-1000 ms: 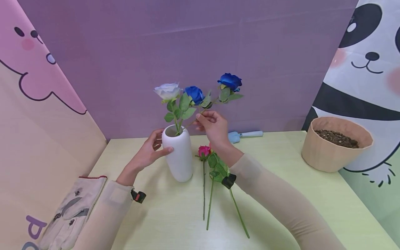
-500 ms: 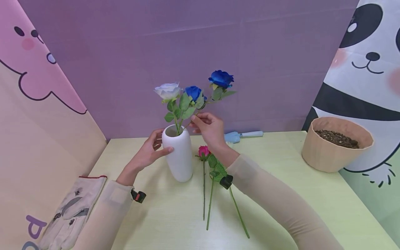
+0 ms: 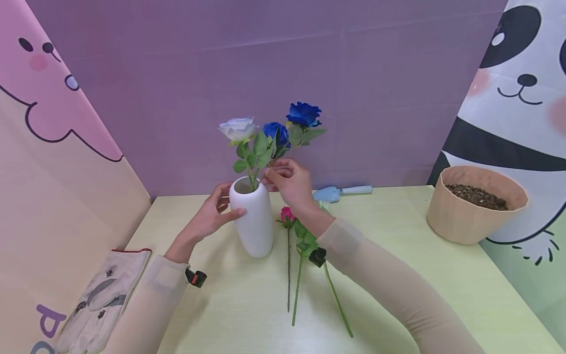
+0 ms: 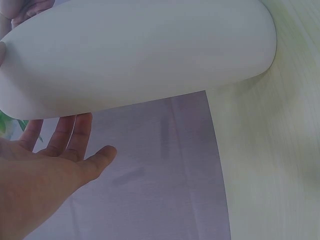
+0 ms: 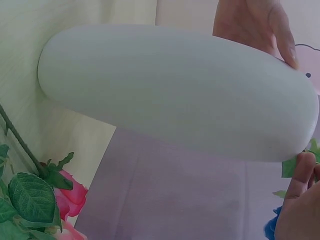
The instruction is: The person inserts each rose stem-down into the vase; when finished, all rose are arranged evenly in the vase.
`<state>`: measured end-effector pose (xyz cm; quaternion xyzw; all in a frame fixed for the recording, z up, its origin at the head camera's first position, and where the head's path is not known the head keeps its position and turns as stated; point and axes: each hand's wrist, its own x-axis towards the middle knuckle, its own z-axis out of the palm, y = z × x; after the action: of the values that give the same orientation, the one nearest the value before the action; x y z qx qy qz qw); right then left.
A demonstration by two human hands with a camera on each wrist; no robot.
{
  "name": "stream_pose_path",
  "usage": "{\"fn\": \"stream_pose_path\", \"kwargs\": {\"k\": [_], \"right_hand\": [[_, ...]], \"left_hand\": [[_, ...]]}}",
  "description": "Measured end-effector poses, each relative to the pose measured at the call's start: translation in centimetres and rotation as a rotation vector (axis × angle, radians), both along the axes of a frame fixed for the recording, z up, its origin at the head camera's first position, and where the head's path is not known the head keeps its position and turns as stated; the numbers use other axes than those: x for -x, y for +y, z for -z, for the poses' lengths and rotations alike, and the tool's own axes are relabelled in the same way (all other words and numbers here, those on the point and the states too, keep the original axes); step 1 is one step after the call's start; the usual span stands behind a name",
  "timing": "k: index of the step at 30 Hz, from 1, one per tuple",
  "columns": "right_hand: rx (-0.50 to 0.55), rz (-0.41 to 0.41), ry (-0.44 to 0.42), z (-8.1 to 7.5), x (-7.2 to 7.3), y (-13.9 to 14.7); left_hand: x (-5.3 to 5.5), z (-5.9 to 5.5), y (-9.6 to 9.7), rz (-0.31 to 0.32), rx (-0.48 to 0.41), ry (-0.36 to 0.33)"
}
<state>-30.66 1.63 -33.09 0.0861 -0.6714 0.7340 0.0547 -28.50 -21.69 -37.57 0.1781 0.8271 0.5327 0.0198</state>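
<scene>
A white vase (image 3: 254, 226) stands on the table, its mouth toward the back. My left hand (image 3: 207, 216) holds it near the top, thumb on the front and fingers round the left side; the left wrist view shows the vase (image 4: 145, 55) close up above those fingers (image 4: 82, 132). A white rose (image 3: 239, 129) and a blue rose (image 3: 275, 133) stand in the vase. Just over the rim my right hand (image 3: 293, 184) pinches the stem of another blue rose (image 3: 303, 114), which leans right. Its lower stem end is hidden at the mouth.
Right of the vase lie a pink rose (image 3: 287, 215) and two green-stemmed flowers (image 3: 305, 242), partly behind my right arm. A blue trowel (image 3: 328, 193) lies at the back edge. A pot of soil (image 3: 460, 211) stands far right, work gloves (image 3: 106, 295) far left.
My right hand has moved left and slightly down toward the vase mouth, bringing the pinched blue rose left, nearer the other blooms. The left hand and vase have stayed put.
</scene>
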Motion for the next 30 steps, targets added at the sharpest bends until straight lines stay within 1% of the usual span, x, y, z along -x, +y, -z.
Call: {"fn": "stream_pose_path", "kwargs": {"k": [2, 9, 13, 19, 30], "right_hand": [[-0.009, 0.001, 0.004, 0.0, -0.02, -0.05], [0.011, -0.008, 0.031, -0.03, -0.09, -0.1], [-0.026, 0.006, 0.03, -0.05, -0.02, -0.22], [-0.116, 0.005, 0.02, -0.2, -0.1, -0.56], [-0.14, 0.02, -0.001, -0.28, -0.38, -0.48]], "left_hand": [[-0.02, -0.03, -0.02, 0.0, 0.001, 0.002], [0.02, -0.06, -0.03, 0.0, 0.005, 0.008], [0.04, -0.07, -0.01, -0.002, 0.011, 0.009], [-0.02, -0.12, 0.05, -0.002, 0.012, 0.018], [-0.19, -0.16, 0.1, -0.001, 0.021, 0.013]]}}
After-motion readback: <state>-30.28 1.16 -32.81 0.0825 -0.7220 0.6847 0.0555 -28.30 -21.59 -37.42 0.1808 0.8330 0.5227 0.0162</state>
